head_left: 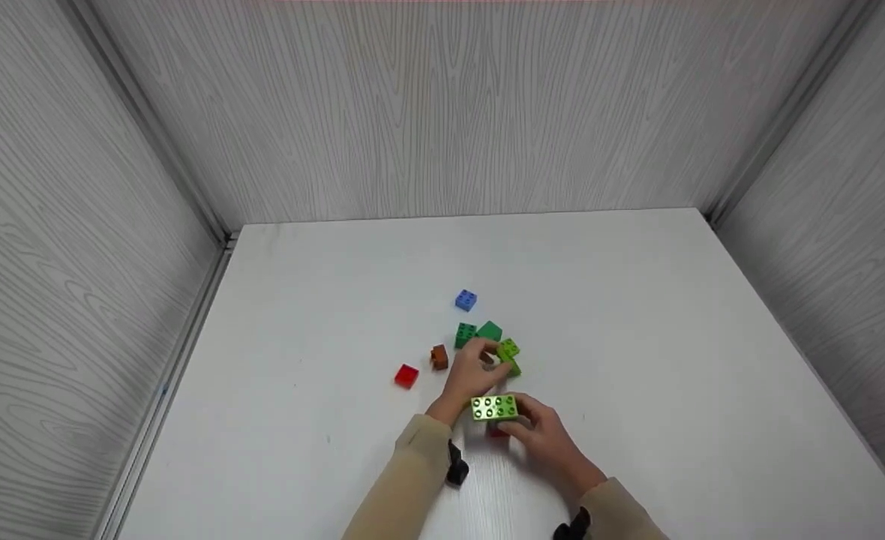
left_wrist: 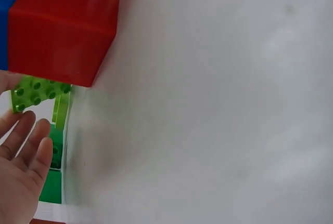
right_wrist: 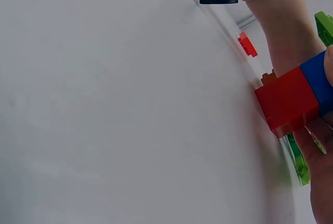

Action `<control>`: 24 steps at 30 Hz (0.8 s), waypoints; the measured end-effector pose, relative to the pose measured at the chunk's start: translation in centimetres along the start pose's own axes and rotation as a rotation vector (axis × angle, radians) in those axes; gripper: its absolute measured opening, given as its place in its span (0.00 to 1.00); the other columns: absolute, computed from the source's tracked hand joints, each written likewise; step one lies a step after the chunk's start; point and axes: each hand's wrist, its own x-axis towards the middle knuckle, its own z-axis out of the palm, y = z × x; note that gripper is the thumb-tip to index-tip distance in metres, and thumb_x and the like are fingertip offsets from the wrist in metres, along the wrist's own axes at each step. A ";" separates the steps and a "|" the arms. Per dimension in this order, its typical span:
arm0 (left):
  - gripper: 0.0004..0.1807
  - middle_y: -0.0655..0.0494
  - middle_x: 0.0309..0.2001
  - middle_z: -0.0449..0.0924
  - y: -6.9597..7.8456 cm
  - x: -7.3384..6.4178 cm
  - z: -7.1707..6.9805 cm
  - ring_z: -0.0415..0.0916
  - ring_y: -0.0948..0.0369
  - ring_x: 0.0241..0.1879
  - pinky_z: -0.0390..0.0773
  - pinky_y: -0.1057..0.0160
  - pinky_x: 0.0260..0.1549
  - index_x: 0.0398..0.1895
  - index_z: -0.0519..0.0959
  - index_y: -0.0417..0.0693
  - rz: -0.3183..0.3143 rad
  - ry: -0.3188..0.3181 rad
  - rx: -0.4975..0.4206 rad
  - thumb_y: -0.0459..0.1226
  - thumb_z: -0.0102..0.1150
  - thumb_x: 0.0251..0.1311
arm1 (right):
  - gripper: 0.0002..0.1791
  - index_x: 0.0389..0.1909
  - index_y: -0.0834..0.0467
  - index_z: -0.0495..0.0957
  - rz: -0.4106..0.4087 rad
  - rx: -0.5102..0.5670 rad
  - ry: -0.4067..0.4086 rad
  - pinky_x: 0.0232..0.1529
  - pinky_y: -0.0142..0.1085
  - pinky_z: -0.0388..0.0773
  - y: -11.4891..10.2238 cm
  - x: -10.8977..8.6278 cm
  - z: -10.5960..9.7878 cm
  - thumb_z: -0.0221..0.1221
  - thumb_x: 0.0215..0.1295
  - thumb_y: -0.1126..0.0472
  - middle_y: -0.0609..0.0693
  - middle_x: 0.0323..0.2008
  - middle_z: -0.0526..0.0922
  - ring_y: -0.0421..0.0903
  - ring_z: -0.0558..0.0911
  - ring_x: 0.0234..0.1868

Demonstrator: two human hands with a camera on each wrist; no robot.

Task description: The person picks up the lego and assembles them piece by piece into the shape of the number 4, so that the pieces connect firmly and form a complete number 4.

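My right hand [head_left: 551,441] grips a brick stack from its right side. On top is a lime green studded brick [head_left: 494,407], with a blue brick [right_wrist: 317,81] below it and a red brick [right_wrist: 287,102] at the bottom. Just beyond, my left hand [head_left: 472,371] reaches across the tabletop. Its thumb and forefinger pinch a small lime green brick [head_left: 509,348], whose studs show in the left wrist view; the other fingers are spread. Right by that hand lies a second lime green piece [head_left: 515,367]. Two dark green bricks, one studded [head_left: 466,334] and one smooth-faced [head_left: 490,331], lie past the fingers.
A blue brick [head_left: 466,300] lies farther back on the white tabletop [head_left: 322,300]. To the left of my left hand are a brown brick [head_left: 439,357] and a red brick [head_left: 406,376]. Grey wood-grain panels [head_left: 442,112] enclose the table at the back and both sides.
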 end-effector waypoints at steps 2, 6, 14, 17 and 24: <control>0.20 0.52 0.42 0.76 -0.1 -0.3 -0.4 0.76 0.56 0.40 0.77 0.63 0.38 0.46 0.76 0.40 0.018 0.024 -0.053 0.41 0.65 0.53 | 0.21 0.53 0.66 0.72 0.001 -0.002 0.003 0.53 0.42 0.72 0.0 0.1 0.0 0.61 0.60 0.65 0.54 0.47 0.78 0.47 0.76 0.51; 0.21 0.55 0.42 0.77 0.0 -0.8 -1.0 0.75 0.58 0.43 0.77 0.62 0.42 0.47 0.75 0.40 0.001 0.034 -0.118 0.42 0.65 0.53 | 0.21 0.54 0.66 0.72 0.008 -0.009 0.003 0.53 0.40 0.72 0.1 0.2 0.1 0.61 0.60 0.65 0.54 0.47 0.78 0.47 0.76 0.51; 0.20 0.60 0.43 0.76 0.2 -1.7 -2.5 0.73 0.62 0.47 0.73 0.60 0.50 0.48 0.74 0.44 -0.021 0.040 -0.197 0.43 0.65 0.55 | 0.21 0.55 0.66 0.71 0.026 -0.006 -0.002 0.55 0.40 0.70 0.2 0.5 0.1 0.60 0.61 0.65 0.52 0.48 0.78 0.46 0.75 0.53; 0.20 0.61 0.44 0.76 0.4 -2.0 -3.2 0.73 0.64 0.48 0.72 0.60 0.51 0.48 0.74 0.45 -0.018 0.053 -0.194 0.43 0.64 0.56 | 0.21 0.54 0.64 0.72 0.029 -0.012 0.000 0.55 0.40 0.70 0.2 0.4 0.1 0.60 0.61 0.65 0.51 0.48 0.78 0.46 0.76 0.53; 0.20 0.53 0.48 0.77 1.0 -3.3 -4.8 0.71 0.57 0.51 0.69 0.48 0.52 0.52 0.74 0.43 0.007 0.078 -0.238 0.41 0.62 0.58 | 0.22 0.55 0.65 0.71 0.040 -0.009 0.009 0.55 0.42 0.70 0.2 0.5 0.1 0.60 0.62 0.63 0.51 0.48 0.78 0.46 0.75 0.52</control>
